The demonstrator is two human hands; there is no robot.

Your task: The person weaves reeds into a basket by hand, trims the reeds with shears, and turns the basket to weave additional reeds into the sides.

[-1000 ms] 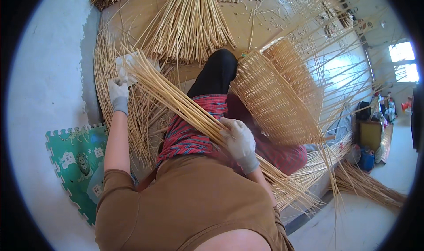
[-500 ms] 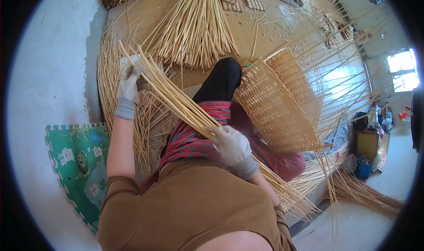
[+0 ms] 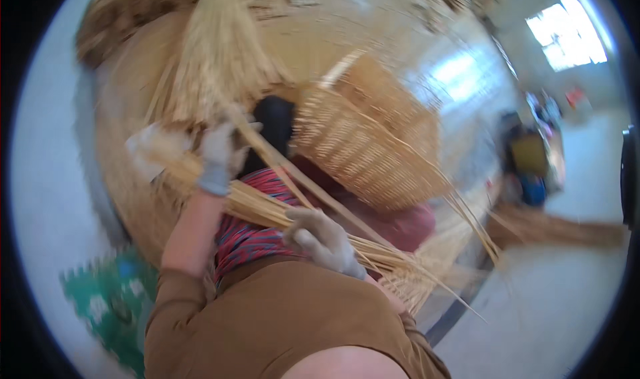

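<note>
My right hand (image 3: 325, 244), in a pale work glove, is closed round a bundle of light wicker rods (image 3: 260, 204) lying slantwise across my lap. Farther left, my gloved left hand (image 3: 219, 149) is smeared by motion above the bundle. It grips a few long rods (image 3: 293, 169) lifted apart from the others, their ends trailing down to the right past my right hand. Just beyond my lap rests a woven wicker basket (image 3: 367, 149), tilted, with long loose rods sticking out of its lower right corner.
A fanned sheaf of pale rods (image 3: 217, 59) lies on the board ahead, beside my dark-clad knee (image 3: 273, 122). More rods (image 3: 423, 272) are to my right, with a brown bundle (image 3: 553, 229) on the floor. A green foam mat (image 3: 110, 306) leans at the left wall.
The view has swung to the right. My left hand has come nearer my knee and now holds a few rods apart from the bundle. My right hand still grips the bundle.
</note>
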